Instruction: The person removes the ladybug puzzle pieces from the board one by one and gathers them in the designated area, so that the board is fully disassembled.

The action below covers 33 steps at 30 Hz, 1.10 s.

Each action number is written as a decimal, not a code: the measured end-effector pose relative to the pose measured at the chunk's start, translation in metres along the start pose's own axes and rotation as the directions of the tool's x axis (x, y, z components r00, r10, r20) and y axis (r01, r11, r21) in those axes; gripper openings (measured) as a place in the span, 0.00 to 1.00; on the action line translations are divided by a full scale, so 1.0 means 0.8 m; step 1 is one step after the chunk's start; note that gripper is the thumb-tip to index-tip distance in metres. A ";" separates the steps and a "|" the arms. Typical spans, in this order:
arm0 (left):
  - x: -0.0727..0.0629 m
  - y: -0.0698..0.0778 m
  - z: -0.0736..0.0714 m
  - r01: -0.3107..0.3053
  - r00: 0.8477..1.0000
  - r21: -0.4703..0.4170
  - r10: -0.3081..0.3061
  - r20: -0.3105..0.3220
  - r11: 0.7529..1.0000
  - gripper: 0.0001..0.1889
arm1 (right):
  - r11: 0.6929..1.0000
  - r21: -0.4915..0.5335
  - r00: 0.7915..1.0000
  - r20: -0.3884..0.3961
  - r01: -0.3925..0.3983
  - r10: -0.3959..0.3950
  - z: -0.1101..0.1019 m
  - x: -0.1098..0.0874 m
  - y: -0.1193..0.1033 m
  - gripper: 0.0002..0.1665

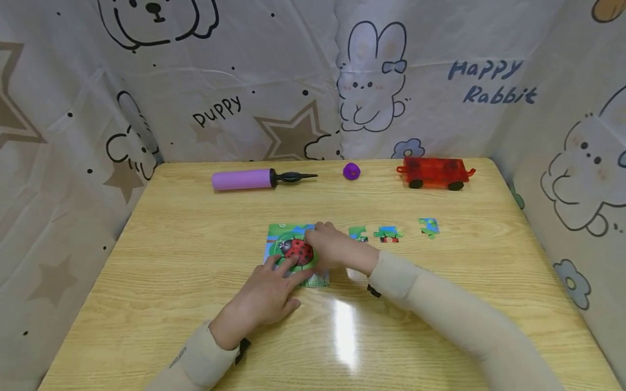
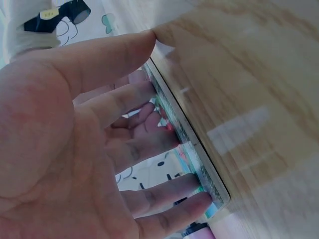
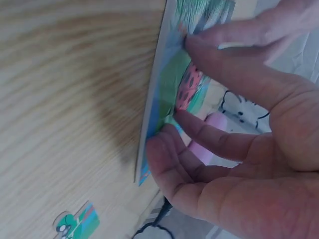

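A square ladybug jigsaw puzzle (image 1: pixel 274 232) lies on the table, showing a red spotted ladybug on green and blue. My left hand (image 1: pixel 266 290) rests on its lower part with fingers spread and fairly straight. In the left wrist view, those fingertips touch the puzzle's edge (image 2: pixel 187 129). My right hand (image 1: pixel 332 247) is over the right side, its fingers bent. In the right wrist view, the right thumb and fingertips (image 3: pixel 162 149) touch the puzzle's face; no separate piece shows between them. Loose puzzle pieces lie to the right: a partly covered one (image 1: pixel 358 232), a middle one (image 1: pixel 388 232) and a farther one (image 1: pixel 429 226).
Along the table's back edge lie a purple hand pump (image 1: pixel 244 180) with a black nozzle, a small purple ring-like object (image 1: pixel 351 171) and a translucent red toy wagon (image 1: pixel 434 171). Printed cloth (image 1: pixel 293 65) surrounds the back and sides of the wooden table (image 1: pixel 186 244).
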<state>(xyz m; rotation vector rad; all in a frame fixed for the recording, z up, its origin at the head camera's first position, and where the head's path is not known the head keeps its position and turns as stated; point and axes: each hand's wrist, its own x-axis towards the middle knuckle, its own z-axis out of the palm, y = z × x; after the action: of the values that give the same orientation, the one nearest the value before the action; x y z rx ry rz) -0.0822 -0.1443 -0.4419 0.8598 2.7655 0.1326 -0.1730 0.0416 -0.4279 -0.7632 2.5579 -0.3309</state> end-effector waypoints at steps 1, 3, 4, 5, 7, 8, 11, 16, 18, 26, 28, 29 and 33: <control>0.000 0.000 0.000 0.006 1.000 -0.005 -0.006 0.005 1.000 0.33 | 1.000 0.003 1.000 0.012 -0.010 0.010 -0.002 0.002 0.000 0.34; 0.001 0.002 0.000 0.021 1.000 -0.015 -0.020 0.019 1.000 0.33 | 1.000 0.010 0.999 0.033 -0.026 0.026 -0.004 0.006 0.001 0.35; 0.002 0.003 0.000 0.026 0.999 -0.017 -0.026 0.023 1.000 0.33 | 0.999 0.010 0.999 0.041 -0.031 0.031 -0.004 0.007 0.001 0.35; 0.002 0.003 0.000 0.030 0.999 -0.015 -0.029 0.025 0.999 0.32 | 0.999 0.013 0.998 0.045 -0.033 0.032 -0.005 0.007 0.002 0.36; 0.002 0.004 -0.001 0.033 0.999 -0.013 -0.033 0.023 0.999 0.32 | 0.999 0.025 0.999 0.040 -0.024 0.023 -0.004 0.008 0.003 0.36; 0.002 0.004 -0.001 0.033 0.999 -0.010 -0.033 0.020 0.999 0.32 | 0.999 0.028 0.999 0.036 -0.017 0.016 -0.004 0.007 0.003 0.37; 0.002 0.004 -0.002 0.033 0.999 0.000 -0.033 0.012 0.999 0.32 | 0.999 0.045 1.000 0.011 0.009 -0.009 -0.002 0.004 0.006 0.37; 0.003 0.006 -0.003 0.034 0.999 0.002 -0.034 0.017 0.999 0.31 | 0.994 0.102 0.997 -0.067 0.041 -0.034 0.003 0.000 0.014 0.26; 0.004 0.006 -0.003 0.038 0.999 -0.002 -0.038 0.022 0.999 0.31 | 0.991 0.123 0.994 -0.104 0.055 -0.042 0.006 -0.001 0.018 0.22; 0.004 0.008 -0.002 0.042 0.999 -0.007 -0.042 0.014 0.999 0.30 | 0.982 0.157 0.984 -0.161 0.108 -0.083 0.012 -0.003 0.030 0.17; 0.004 0.008 -0.003 0.041 0.999 -0.002 -0.041 0.012 0.999 0.30 | 0.977 0.176 0.981 -0.170 0.124 -0.094 0.012 -0.004 0.032 0.16; 0.004 0.008 -0.003 0.041 0.999 0.000 -0.041 0.014 0.999 0.30 | 0.972 0.189 0.979 -0.175 0.139 -0.106 0.013 -0.004 0.034 0.15; 0.003 0.008 -0.004 0.051 0.998 0.013 -0.051 0.026 0.999 0.31 | 0.949 0.251 0.972 -0.185 0.190 -0.146 0.015 -0.006 0.037 0.13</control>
<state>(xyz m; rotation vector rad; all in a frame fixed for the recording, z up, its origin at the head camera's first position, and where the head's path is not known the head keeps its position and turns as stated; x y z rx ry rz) -0.0817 -0.1377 -0.4384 0.7879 2.7641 0.0952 -0.1776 0.0674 -0.4469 -0.8835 2.5291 -0.8082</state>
